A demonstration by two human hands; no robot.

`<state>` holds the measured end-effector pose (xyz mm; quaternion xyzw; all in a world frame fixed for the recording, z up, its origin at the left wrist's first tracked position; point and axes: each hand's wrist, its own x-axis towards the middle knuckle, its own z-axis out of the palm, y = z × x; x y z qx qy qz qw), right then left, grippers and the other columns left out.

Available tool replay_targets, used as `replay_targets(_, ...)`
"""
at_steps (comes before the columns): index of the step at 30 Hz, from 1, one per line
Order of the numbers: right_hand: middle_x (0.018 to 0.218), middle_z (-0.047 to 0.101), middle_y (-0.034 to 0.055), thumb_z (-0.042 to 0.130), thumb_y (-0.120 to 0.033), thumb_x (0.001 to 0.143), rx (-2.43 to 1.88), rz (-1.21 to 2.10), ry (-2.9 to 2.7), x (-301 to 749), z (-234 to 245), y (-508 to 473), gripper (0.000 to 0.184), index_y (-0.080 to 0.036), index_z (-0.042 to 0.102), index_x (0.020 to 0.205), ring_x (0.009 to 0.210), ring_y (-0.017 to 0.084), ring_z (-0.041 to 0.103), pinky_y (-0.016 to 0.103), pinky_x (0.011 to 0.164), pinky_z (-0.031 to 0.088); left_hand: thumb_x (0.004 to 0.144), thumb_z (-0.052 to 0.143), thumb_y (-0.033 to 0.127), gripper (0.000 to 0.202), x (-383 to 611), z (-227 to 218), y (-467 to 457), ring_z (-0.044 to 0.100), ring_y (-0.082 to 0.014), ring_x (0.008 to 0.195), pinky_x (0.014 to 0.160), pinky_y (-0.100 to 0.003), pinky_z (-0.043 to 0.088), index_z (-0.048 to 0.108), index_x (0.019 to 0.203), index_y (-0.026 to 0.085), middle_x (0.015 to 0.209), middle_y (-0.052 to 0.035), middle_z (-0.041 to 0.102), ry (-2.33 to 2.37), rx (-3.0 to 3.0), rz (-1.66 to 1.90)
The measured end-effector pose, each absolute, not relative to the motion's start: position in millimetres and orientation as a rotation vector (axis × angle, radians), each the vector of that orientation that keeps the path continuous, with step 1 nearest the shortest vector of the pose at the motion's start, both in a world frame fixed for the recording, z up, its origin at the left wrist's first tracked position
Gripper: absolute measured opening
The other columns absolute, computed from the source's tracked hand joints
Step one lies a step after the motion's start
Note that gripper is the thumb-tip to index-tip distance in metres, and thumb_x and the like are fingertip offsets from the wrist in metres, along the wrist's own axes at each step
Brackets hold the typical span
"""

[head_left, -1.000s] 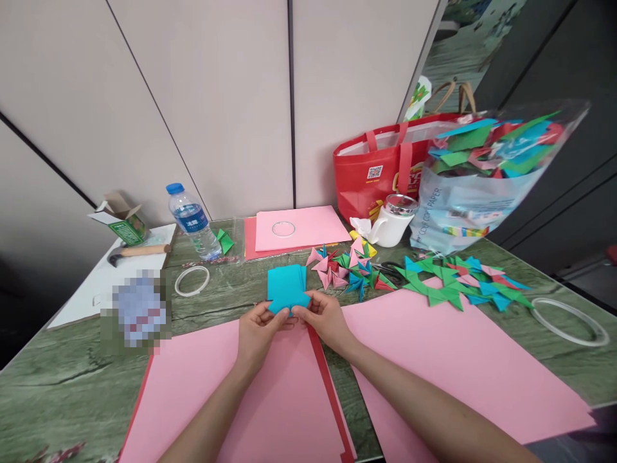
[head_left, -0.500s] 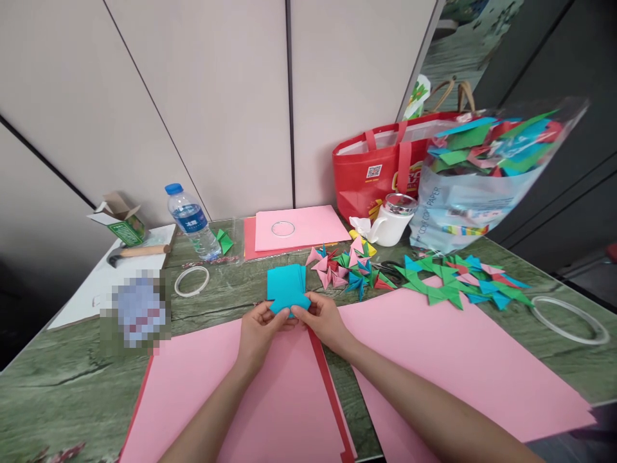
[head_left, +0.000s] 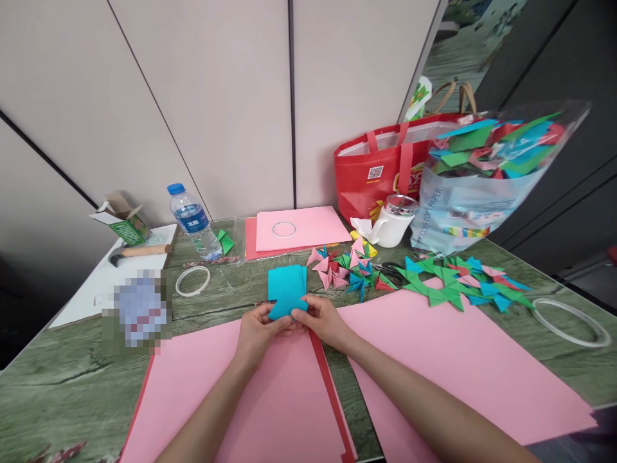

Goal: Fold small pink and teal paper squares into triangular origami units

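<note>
A small piece of blue paper (head_left: 288, 307) is held between my two hands, just above the pink sheets (head_left: 284, 399). My left hand (head_left: 256, 328) pinches its left side, thumb on top. On the right side, my right hand (head_left: 324, 321) grips it with thumb and fingers closed. Right behind it lies a stack of blue paper squares (head_left: 285, 279) on the green wood-patterned table (head_left: 62, 392). Folded paper pieces (head_left: 332, 270) in pink, red, blue and green are heaped to the right of the stack.
Rings of folded paper (head_left: 436, 283) and a white tape roll (head_left: 573, 321) lie to the right. Behind stand a white mug (head_left: 388, 225), a red bag (head_left: 359, 173) and a plastic bag (head_left: 463, 206). A water bottle (head_left: 195, 222), hammer (head_left: 142, 252) and another tape roll (head_left: 193, 281) are left.
The blue paper in my hands has turned slightly, and its outline now looks more slanted. My right fingers have shifted a little along its edge. The surrounding things stay put.
</note>
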<state>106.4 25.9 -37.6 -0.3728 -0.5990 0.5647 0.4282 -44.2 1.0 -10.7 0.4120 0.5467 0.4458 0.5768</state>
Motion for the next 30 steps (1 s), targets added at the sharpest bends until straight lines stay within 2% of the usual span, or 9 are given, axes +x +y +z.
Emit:
replay_targets(6, 0.073, 0.06, -0.0005, 0.064, -0.035, 0.067, -0.866, 1.434, -1.573, 109.3, -30.0, 24.3, 0.021, -0.016, 0.06, 0.075, 0.065, 0.014, 0.054, 0.025, 0.059, 0.044, 0.056, 0.074, 0.029, 0.025, -45.9, -7.3, 0.5, 0.064, -0.0179, 0.054, 0.056, -0.029, 0.053, 0.062, 0.072, 0.013, 0.057, -0.0029, 0.068, 1.244, 1.033, 1.05)
replay_targets(10, 0.067, 0.06, -0.0008, 0.068, -0.038, 0.062, -0.847, 1.538, -1.484, 109.8, -30.0, 23.7, 0.025, -0.015, 0.06, 0.068, 0.06, 0.014, 0.054, 0.025, 0.057, 0.044, 0.057, 0.072, 0.028, 0.021, -44.2, -6.2, -0.4, 0.06, -0.0159, 0.047, 0.051, -0.027, 0.05, 0.059, 0.066, 0.014, 0.051, -0.0022, 0.065, 1.254, 1.092, 1.058)
replay_targets(14, 0.062, 0.059, -0.0012, 0.072, -0.041, 0.057, -0.869, 1.562, -1.441, 110.6, -34.1, 26.4, 0.029, -0.015, 0.06, 0.065, 0.056, 0.013, 0.053, 0.025, 0.054, 0.043, 0.058, 0.071, 0.027, 0.019, -43.7, -6.5, 0.2, 0.061, -0.0162, 0.05, 0.051, -0.026, 0.049, 0.06, 0.068, 0.014, 0.052, -0.0018, 0.065, 1.268, 1.116, 1.043)
replay_targets(17, 0.063, 0.06, -0.0011, 0.07, -0.041, 0.059, -0.916, 1.556, -1.419, 110.3, -36.6, 27.9, 0.028, -0.015, 0.061, 0.069, 0.055, 0.012, 0.053, 0.024, 0.052, 0.043, 0.061, 0.069, 0.028, 0.02, -44.7, -8.1, 1.4, 0.063, -0.0171, 0.056, 0.055, -0.026, 0.05, 0.062, 0.072, 0.014, 0.058, -0.0029, 0.068, 1.254, 1.134, 1.026)
replay_targets(23, 0.069, 0.061, -0.0009, 0.069, -0.035, 0.062, -0.862, 1.65, -1.269, 109.5, -38.3, 27.8, 0.024, -0.016, 0.061, 0.075, 0.061, 0.013, 0.056, 0.027, 0.061, 0.047, 0.064, 0.067, 0.032, 0.022, -44.3, -6.5, 1.9, 0.065, -0.019, 0.061, 0.058, -0.028, 0.051, 0.062, 0.074, 0.013, 0.064, -0.0052, 0.07, 1.266, 1.104, 1.001)
replay_targets(30, 0.079, 0.063, 0.0008, 0.072, -0.03, 0.059, -0.955, 1.613, -1.227, 109.0, -42.7, 28.0, 0.041, -0.016, 0.058, 0.094, 0.064, 0.013, 0.058, 0.026, 0.06, 0.048, 0.063, 0.067, 0.031, 0.021, -43.7, -7.1, 2.1, 0.065, -0.0187, 0.061, 0.06, -0.029, 0.052, 0.063, 0.074, 0.013, 0.063, -0.0055, 0.07, 1.255, 1.099, 1.005)
